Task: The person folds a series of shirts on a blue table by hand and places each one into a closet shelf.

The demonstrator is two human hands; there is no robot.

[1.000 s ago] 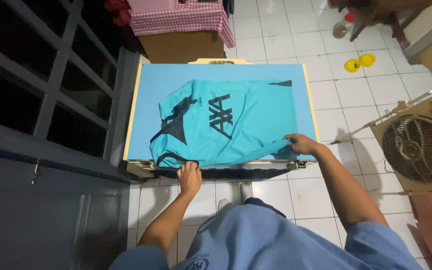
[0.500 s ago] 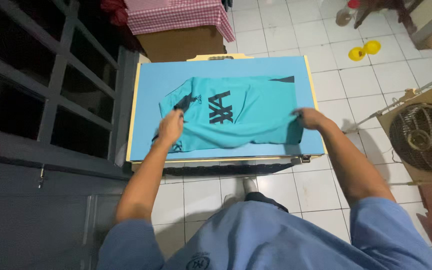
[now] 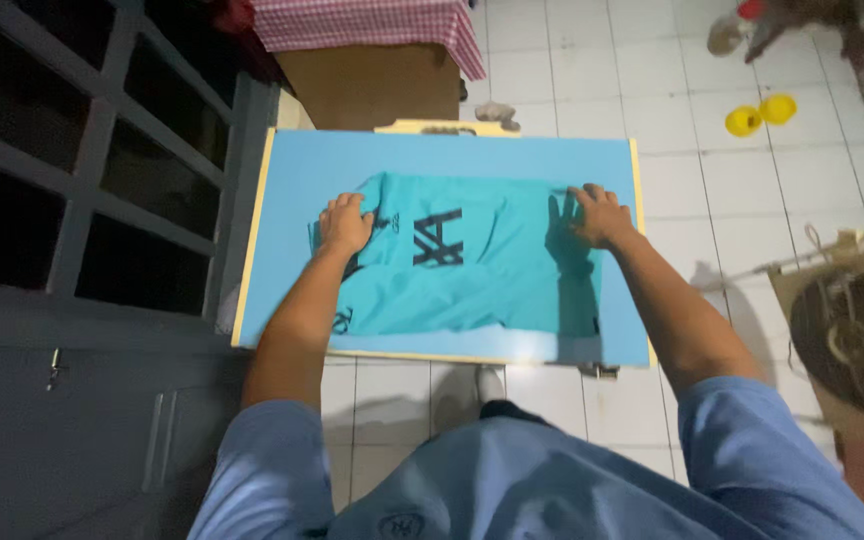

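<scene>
Head view: a teal jersey (image 3: pixel 452 265) of smooth, thin cloth with a dark chest mark lies on a flat, rectangular light-blue board (image 3: pixel 302 170). The left hand (image 3: pixel 344 224) presses flat at the jersey's nine o'clock edge; the right hand (image 3: pixel 597 215), fingers spread, presses at three o'clock.

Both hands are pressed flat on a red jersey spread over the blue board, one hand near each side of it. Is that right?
Not quite. The head view shows the jersey is teal with dark lettering, not red. The rest holds: the left hand and the right hand lie flat on it, one near each side, and it is spread over the blue board.
</scene>
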